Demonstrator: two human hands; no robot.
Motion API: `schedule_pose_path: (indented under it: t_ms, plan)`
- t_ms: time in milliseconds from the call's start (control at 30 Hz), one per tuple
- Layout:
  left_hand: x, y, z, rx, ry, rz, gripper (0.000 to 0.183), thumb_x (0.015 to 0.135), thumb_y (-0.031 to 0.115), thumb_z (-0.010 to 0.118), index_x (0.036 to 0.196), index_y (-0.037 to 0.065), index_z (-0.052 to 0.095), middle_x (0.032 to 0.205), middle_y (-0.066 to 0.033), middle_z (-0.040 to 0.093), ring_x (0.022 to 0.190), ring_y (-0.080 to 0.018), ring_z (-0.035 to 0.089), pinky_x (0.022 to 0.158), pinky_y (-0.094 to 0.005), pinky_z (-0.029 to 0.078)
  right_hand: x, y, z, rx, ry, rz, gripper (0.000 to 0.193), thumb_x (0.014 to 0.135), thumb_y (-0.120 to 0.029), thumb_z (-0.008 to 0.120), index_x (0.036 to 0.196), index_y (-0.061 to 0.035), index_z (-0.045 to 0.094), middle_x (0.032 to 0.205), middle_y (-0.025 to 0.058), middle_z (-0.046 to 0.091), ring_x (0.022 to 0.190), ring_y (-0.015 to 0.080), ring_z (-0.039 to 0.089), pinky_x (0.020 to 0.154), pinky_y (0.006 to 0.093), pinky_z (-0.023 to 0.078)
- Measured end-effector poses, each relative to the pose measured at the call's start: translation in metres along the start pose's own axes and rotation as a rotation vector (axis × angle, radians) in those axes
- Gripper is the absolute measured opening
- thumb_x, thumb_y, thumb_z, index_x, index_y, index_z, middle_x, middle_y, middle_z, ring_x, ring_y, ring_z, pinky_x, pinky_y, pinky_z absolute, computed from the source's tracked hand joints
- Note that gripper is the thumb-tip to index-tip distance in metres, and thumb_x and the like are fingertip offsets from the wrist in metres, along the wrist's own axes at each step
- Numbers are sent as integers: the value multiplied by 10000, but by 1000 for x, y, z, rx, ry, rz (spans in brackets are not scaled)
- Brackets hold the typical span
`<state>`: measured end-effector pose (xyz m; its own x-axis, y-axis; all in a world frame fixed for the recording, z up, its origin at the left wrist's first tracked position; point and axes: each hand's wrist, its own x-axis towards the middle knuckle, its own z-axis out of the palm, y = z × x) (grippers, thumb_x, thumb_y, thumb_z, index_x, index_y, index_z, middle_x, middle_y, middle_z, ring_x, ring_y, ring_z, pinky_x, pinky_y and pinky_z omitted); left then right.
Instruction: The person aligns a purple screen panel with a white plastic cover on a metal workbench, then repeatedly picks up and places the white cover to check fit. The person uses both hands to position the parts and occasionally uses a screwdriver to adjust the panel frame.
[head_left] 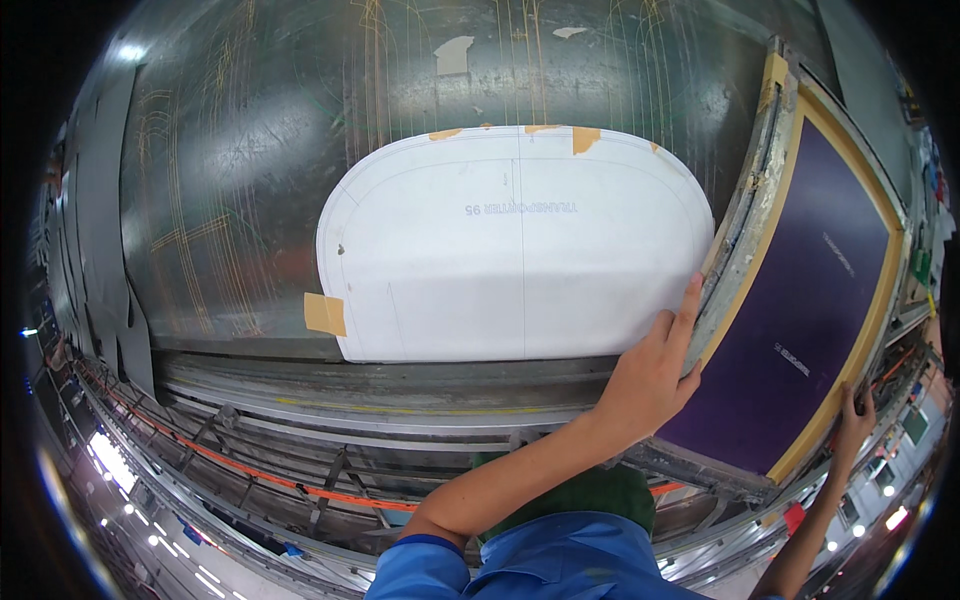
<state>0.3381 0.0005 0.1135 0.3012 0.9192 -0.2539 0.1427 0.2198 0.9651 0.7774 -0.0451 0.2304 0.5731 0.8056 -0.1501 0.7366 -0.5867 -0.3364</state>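
Observation:
A screen-printing frame [748,215] lies tilted at the right, with a dark purple screen [800,300] bordered by yellow-brown tape. My left hand [655,370] grips its left side, index finger stretched along the edge and thumb lower down. On the frame's right side, near the lower corner, my right hand [855,418] curls its fingers round the edge. Just left of the frame, a white rounded panel [450,290] with thin pencil-like lines rests flat on the dark green table [250,180]. The panel's right edge comes close to the frame and my left fingertips.
Brown tape pieces [322,314] stick to the panel's lower left and top edges. Grey sheets [95,220] hang over the table's left end. Metal rails [400,398] and an orange strip [340,490] run along the near side, between the table and my body.

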Motion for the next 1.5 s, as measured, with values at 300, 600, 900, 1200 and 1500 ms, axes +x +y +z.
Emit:
schedule_pose_path:
  t_ms: [300,600,900,1200,1500]
  plan:
    - [-5,7,-3,94,-63,-67,904,870,178,701,1561,35,137,1053,-242,547,930,-408,582,829,-461,491,2,0,-1,-91,-17,12,694,905,-336,720,1392,96,477,1252,242,620,1136,250,599,998,335,436]
    - [9,13,-110,891,307,209,693,907,434,636,1423,7,460,1386,-202,489,1306,-358,456,1102,-534,293,2,-3,-5,-98,-12,10,717,909,-330,710,1416,98,437,1370,269,544,1259,284,537,1078,351,378]
    - [40,3,-117,1055,322,167,830,883,561,573,1478,8,400,1595,-182,269,1497,-311,210,1161,-653,107,5,-13,-1,-133,-42,30,721,906,-327,714,1422,92,433,1382,260,541,1273,280,532,1075,350,386]
    - [43,6,-126,1080,329,128,838,884,531,598,1492,3,366,1603,-185,248,1505,-302,196,1157,-653,98,10,-16,14,-90,-98,61,764,899,-366,724,1406,124,431,1333,286,566,1225,287,565,1034,343,422]
    - [28,-1,-127,1003,315,131,827,900,524,586,1502,11,347,1603,-219,220,1507,-337,172,1160,-653,67,23,0,20,-74,-103,33,772,892,-371,734,1396,135,440,1341,285,558,1230,303,561,1041,351,419]
